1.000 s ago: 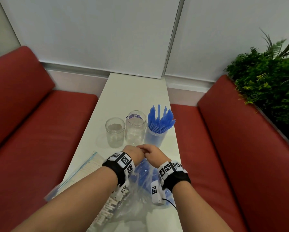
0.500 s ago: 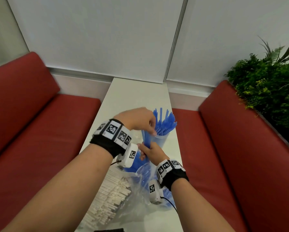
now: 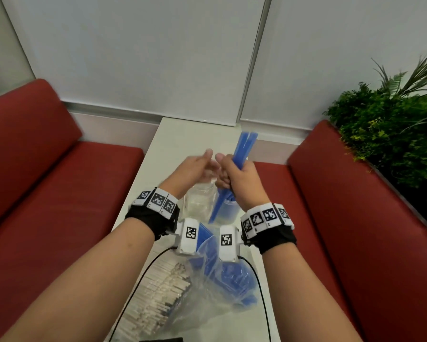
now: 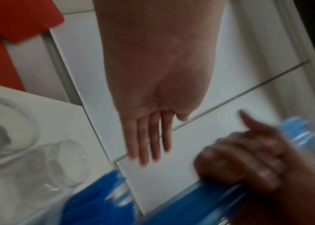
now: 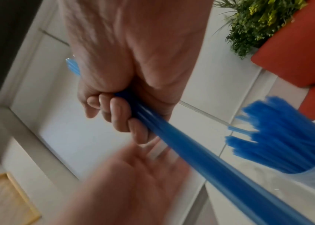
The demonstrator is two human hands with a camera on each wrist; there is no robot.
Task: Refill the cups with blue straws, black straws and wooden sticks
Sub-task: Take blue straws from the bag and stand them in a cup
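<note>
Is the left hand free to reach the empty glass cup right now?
Probably yes. The left hand is open and holds nothing, and the glass cup sits just below it; the right hand grips the blue straws beside it.

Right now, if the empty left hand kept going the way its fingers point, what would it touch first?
Probably the right hand, which grips a bundle of blue straws. The left hand is open, its fingertips nearly at the right thumb, though blur makes the gap unclear.

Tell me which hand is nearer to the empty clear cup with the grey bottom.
Left. The left hand hovers open above the clear cups, on the side of the grey-bottomed cup. The right hand is further right, gripping a bundle of blue straws over the straw-filled cup.
</note>
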